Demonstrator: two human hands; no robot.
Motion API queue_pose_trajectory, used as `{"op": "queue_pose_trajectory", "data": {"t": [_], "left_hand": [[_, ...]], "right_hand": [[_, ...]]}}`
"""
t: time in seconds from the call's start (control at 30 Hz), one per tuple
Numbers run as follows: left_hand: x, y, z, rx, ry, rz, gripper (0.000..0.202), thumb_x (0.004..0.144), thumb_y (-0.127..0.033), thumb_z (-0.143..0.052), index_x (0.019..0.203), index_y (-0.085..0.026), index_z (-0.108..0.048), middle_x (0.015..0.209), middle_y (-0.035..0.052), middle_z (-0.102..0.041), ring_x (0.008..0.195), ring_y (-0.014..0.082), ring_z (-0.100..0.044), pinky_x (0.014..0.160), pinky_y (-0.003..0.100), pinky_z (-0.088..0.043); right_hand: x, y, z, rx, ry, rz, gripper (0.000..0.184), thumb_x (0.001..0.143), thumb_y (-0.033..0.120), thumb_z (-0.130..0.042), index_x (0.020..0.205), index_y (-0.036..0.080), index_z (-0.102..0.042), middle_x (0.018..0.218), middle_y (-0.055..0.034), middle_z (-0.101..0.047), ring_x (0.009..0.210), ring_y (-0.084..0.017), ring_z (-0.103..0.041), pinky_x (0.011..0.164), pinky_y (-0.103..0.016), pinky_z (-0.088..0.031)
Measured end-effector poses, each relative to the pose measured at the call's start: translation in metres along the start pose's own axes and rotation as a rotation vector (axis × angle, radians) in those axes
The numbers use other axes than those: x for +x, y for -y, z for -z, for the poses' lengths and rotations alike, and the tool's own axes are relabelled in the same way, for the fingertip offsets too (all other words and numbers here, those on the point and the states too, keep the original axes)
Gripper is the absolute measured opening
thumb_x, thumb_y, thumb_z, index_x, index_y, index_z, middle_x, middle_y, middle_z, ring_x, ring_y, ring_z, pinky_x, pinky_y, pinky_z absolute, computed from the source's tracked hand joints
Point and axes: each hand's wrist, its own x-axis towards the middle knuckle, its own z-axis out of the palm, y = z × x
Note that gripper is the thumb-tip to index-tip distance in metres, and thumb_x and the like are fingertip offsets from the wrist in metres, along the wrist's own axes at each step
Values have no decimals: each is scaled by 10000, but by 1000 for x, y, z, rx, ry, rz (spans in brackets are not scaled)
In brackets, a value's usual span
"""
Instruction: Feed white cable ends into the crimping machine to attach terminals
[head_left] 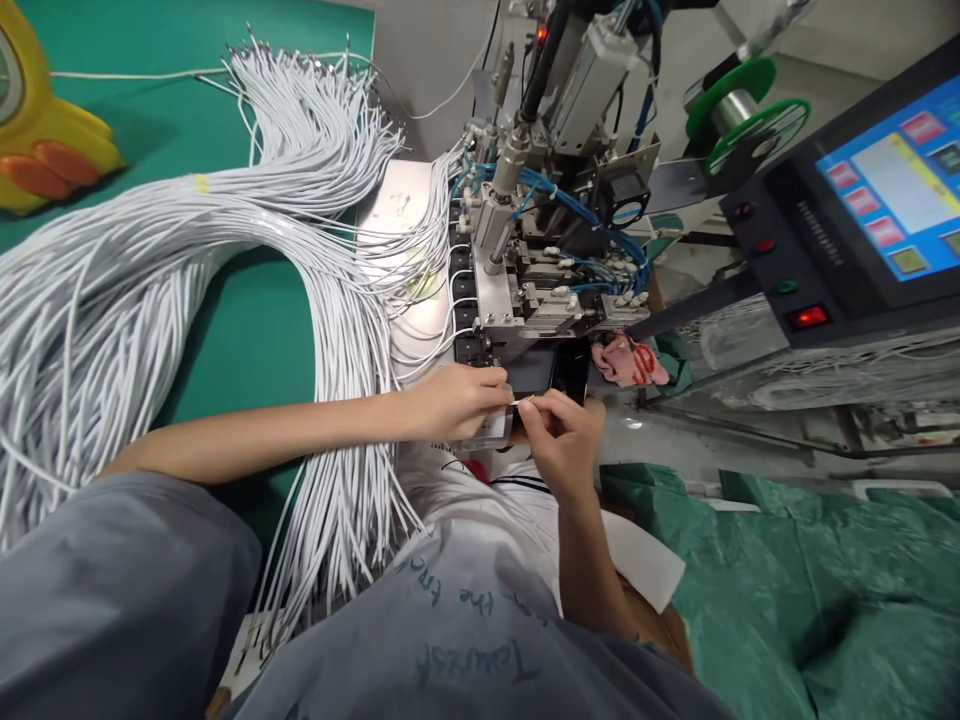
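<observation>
My left hand and my right hand meet just below the front of a small grey machine. Both hands are closed in a pinch on the end of one thin white wire that runs between their fingertips. A big bundle of white wires lies over the green table to the left and drapes down under my left forearm. Several wire ends sit in a black holder strip on the machine's left side.
A control box with a lit touch screen and a red switch stands at the right. A green wire spool sits behind it. A yellow duck-shaped object lies at the far left. Green cloth covers the lower right.
</observation>
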Motion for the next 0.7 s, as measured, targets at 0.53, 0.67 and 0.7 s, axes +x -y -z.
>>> {"op": "queue_pose_trajectory", "data": {"t": [0.53, 0.67, 0.7], "left_hand": [[12, 19, 5, 321, 195, 228, 305, 936, -216, -353, 962, -100, -633, 903, 88, -562, 555, 97, -515, 523, 237, -386], [15, 27, 2, 435, 272, 263, 290, 935, -185, -350, 955, -104, -628, 923, 94, -557, 545, 99, -535, 515, 244, -404], [16, 28, 1, 456, 278, 270, 285, 933, -176, -352, 967, -105, -626, 926, 96, -557, 544, 102, -542, 510, 245, -408]], "right_hand": [[26, -52, -23, 123, -42, -189, 236, 847, 328, -499, 767, 162, -646, 665, 0, -517, 606, -120, -447, 566, -257, -342], [41, -78, -28, 290, 98, -315, 242, 833, 398, -494, 739, 185, -561, 574, 40, -434, 508, -102, -366, 494, -241, -295], [44, -82, -31, 327, 128, -320, 253, 836, 414, -486, 721, 194, -533, 555, 52, -396, 492, -97, -337, 482, -238, -281]]}}
